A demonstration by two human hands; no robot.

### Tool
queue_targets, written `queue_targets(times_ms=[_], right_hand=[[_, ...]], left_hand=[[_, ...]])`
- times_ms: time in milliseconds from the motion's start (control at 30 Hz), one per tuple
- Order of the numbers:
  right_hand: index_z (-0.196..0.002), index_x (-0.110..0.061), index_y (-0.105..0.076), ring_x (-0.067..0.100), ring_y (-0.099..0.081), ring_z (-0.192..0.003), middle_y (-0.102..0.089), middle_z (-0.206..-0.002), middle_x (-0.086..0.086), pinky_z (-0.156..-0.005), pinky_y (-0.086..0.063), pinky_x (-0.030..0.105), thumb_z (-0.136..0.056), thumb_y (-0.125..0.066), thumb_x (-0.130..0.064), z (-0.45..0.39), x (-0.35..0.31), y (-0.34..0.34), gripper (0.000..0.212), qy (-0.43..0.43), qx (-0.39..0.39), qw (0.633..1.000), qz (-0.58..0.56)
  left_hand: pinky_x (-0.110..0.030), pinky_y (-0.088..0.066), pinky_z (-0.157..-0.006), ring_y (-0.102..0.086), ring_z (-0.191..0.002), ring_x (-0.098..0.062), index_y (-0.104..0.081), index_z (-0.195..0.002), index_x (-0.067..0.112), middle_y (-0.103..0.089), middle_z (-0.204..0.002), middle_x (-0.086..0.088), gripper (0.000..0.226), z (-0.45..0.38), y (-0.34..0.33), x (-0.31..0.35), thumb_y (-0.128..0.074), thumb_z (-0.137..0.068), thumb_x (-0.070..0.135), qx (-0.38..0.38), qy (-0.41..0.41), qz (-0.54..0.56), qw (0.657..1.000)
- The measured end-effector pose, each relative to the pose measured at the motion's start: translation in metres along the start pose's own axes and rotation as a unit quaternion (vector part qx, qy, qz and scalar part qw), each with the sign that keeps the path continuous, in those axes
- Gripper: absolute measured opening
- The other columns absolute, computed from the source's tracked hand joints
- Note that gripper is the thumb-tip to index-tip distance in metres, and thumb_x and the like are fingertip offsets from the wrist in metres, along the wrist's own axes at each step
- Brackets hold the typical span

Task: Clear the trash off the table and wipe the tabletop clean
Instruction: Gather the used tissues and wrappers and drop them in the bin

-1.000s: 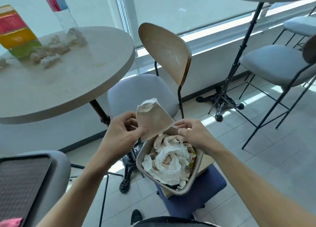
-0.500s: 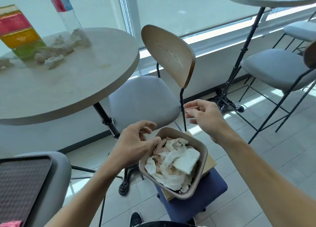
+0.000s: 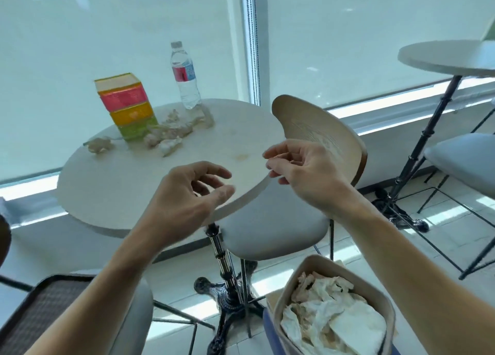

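A round white table (image 3: 128, 188) carries several crumpled tissues (image 3: 166, 136) near its far side, with one more crumpled tissue (image 3: 99, 145) at its left edge and a brownish stain (image 3: 242, 156) near its right edge. My left hand (image 3: 187, 194) hovers over the table's near edge with loosely curled fingers, holding nothing. My right hand (image 3: 302, 172) hangs at the table's right edge, fingers loosely curled and empty. Low at the right stands a beige bin (image 3: 316, 261) filled with used paper napkins (image 3: 334, 320).
A striped pink, orange and green box (image 3: 126, 105) and a clear water bottle (image 3: 185, 76) stand at the table's back. A grey chair with a wooden back (image 3: 316, 129) is tucked in behind the right side. A dark mesh tray (image 3: 37, 312) lies lower left. Another table (image 3: 450, 57) stands at the right.
A napkin held over the bin dropped into it. Both hands then lifted away from the bin, empty, up to the table's edge, and the view rose from the bin to the tabletop.
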State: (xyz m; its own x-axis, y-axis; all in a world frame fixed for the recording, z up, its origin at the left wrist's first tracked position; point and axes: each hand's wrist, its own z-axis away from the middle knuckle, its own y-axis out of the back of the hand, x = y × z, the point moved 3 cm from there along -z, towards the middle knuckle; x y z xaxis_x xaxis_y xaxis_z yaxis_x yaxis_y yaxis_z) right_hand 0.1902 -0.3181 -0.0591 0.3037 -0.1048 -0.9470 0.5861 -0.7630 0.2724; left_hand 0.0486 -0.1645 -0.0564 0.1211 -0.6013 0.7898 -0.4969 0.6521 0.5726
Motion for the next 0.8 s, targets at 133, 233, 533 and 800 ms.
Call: queue_targets(times_ms=[133, 233, 533, 800], right_hand=[[-0.096, -0.021, -0.071, 0.017, -0.07, -0.086, -0.071, -0.093, 0.009, -0.082, -0.058, 0.035, -0.094, -0.06, -0.014, -0.035, -0.023, -0.034, 0.013, 0.03, -0.019, 0.999, 0.019], [-0.094, -0.023, -0.071, 0.02, -0.07, -0.087, -0.072, -0.09, 0.008, -0.079, -0.058, 0.039, -0.093, -0.06, -0.015, -0.059, -0.029, -0.06, 0.014, 0.037, -0.027, 0.998, 0.037], [-0.094, -0.02, -0.073, 0.013, -0.063, -0.074, -0.067, -0.078, -0.003, -0.073, -0.054, 0.027, -0.092, -0.059, -0.015, -0.112, -0.032, -0.125, 0.014, 0.035, -0.037, 0.993, 0.108], [-0.126, -0.027, -0.061, 0.01, -0.052, -0.101, -0.053, -0.108, -0.009, -0.087, -0.038, 0.022, -0.086, -0.07, -0.034, -0.135, -0.036, -0.167, 0.042, 0.03, -0.102, 0.963, 0.247]], left_hand=[[-0.013, -0.051, -0.061, -0.064, -0.075, -0.005, -0.071, -0.093, 0.031, -0.07, -0.084, 0.006, 0.01, -0.019, 0.04, -0.013, -0.073, -0.083, 0.029, 0.042, 0.009, -0.013, 0.999], [-0.015, -0.052, -0.062, -0.065, -0.074, -0.007, -0.071, -0.09, 0.03, -0.069, -0.085, 0.007, 0.008, -0.033, 0.072, -0.031, -0.073, -0.084, 0.028, 0.074, 0.025, -0.035, 0.996], [-0.028, -0.049, -0.073, -0.065, -0.087, -0.017, -0.072, -0.094, 0.028, -0.07, -0.092, 0.004, 0.013, -0.084, 0.167, -0.128, -0.074, -0.081, 0.026, 0.171, 0.138, -0.105, 0.97], [-0.043, -0.044, -0.101, -0.052, -0.121, -0.035, -0.05, -0.139, 0.029, -0.045, -0.132, -0.014, 0.056, -0.117, 0.185, -0.178, -0.066, -0.085, 0.036, 0.114, 0.191, -0.248, 0.943]])
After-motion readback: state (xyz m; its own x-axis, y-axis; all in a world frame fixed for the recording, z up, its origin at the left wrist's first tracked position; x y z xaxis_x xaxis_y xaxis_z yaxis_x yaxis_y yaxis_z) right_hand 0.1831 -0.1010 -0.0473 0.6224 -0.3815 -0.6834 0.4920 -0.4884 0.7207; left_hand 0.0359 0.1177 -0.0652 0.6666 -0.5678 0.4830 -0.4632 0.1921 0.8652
